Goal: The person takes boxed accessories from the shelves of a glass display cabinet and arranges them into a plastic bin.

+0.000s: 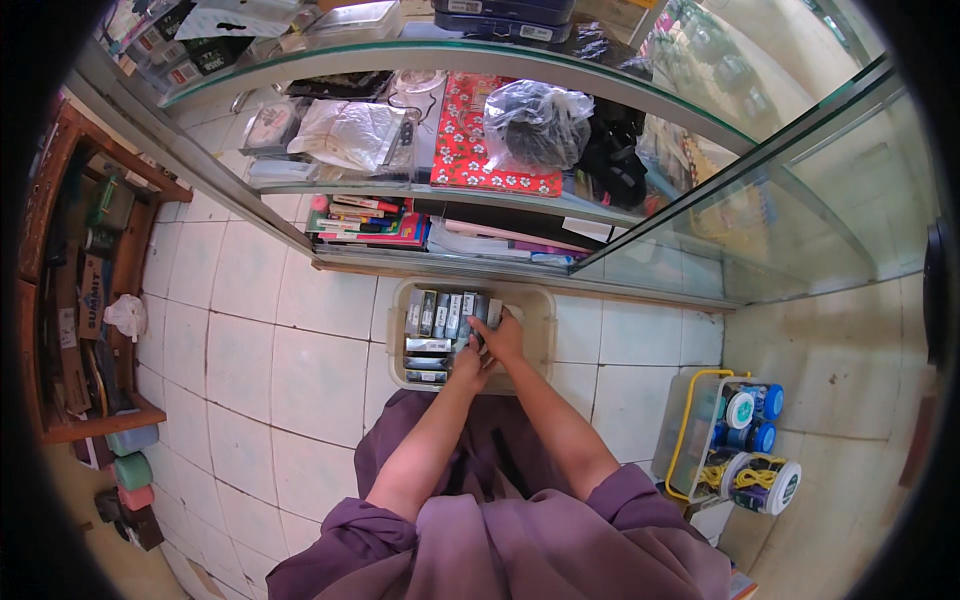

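A pale plastic bin [548,345] stands on the floor in front of me, with several small boxes in it. A row of dark boxes with white labels [440,315] stands upright along its far side. More boxes [427,362] are stacked flat at the near left. My right hand [503,335] reaches over the bin's right half, its thumb and fingers closed around a small grey box [494,312] at the row's right end. My left hand [470,363] is close beside it, fingers curled near the same box. What the left fingers hold is hidden.
A glass display case [450,262] with packed shelves rises beyond the bin, its glass door [770,220] at the right. Wooden shelving [100,425] stands left. At the right, a yellow-handled rack [690,430] holds lidded jars [770,485]. White tiles [240,350] cover the floor.
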`<state>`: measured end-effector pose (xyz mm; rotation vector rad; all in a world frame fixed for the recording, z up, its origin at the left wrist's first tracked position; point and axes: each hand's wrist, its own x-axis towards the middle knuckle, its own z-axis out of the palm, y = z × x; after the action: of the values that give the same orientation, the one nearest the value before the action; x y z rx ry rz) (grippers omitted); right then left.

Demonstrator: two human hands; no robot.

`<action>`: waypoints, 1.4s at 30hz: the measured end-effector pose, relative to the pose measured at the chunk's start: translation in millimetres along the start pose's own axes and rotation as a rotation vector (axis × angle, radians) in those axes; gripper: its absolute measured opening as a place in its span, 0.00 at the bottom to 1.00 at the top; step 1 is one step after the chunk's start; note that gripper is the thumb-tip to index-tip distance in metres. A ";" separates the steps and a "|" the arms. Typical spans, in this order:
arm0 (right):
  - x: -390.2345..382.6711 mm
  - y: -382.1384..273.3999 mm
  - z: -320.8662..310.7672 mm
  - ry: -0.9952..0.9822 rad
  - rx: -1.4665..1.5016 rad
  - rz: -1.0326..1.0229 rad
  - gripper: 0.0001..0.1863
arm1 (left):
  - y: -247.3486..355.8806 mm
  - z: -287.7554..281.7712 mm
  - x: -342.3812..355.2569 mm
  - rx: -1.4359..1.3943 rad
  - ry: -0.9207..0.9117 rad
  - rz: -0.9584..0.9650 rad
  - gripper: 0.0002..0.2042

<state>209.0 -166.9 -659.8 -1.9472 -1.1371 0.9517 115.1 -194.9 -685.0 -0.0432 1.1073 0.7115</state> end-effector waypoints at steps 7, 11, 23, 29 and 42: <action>11.3 31.4 4.8 -0.126 0.069 0.043 0.42 | -1.5 7.8 -3.9 -0.060 -0.062 -0.020 0.26; -1.0 31.8 8.4 -0.295 0.208 0.110 0.43 | 3.6 0.4 -17.5 -0.016 -0.103 -0.004 0.30; -22.5 4.4 2.8 -0.176 0.239 0.165 0.42 | 3.9 -10.7 -27.5 -0.041 -0.092 0.014 0.29; -15.3 21.2 -4.0 -0.074 0.154 0.161 0.51 | -5.0 3.3 -33.0 -0.025 -0.099 0.010 0.32; -36.2 24.4 -14.4 -0.048 0.244 0.147 0.52 | 3.6 7.2 -59.7 -0.006 -0.123 0.094 0.32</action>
<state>218.3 -211.7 -663.7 -1.8357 -0.8671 1.1633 103.8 -219.4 -631.1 0.0469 0.9938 0.7910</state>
